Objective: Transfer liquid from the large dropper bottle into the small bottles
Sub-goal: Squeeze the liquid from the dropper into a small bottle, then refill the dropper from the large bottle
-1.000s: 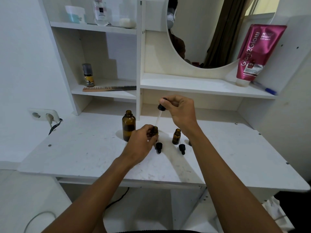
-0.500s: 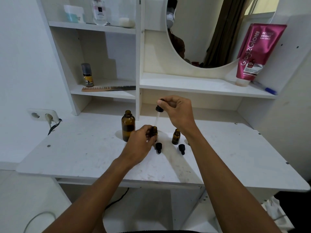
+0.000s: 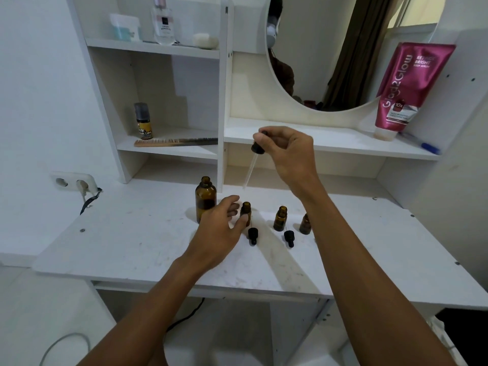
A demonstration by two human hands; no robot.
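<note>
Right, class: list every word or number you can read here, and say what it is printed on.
"Glad2Glow": on the pink tube.
"BRIGHT": same tube; the smaller print around it is blurred.
"10x": same tube.
Label on the perfume bottle: too small to read.
Label on the yellow-labelled bottle: blurred.

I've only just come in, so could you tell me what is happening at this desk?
The right hand pinches the dropper by its bulb, tip hanging above the open small bottle that the left hand holds on the desk. The large bottle stands uncapped beside it; two more small bottles stand nearby.
</note>
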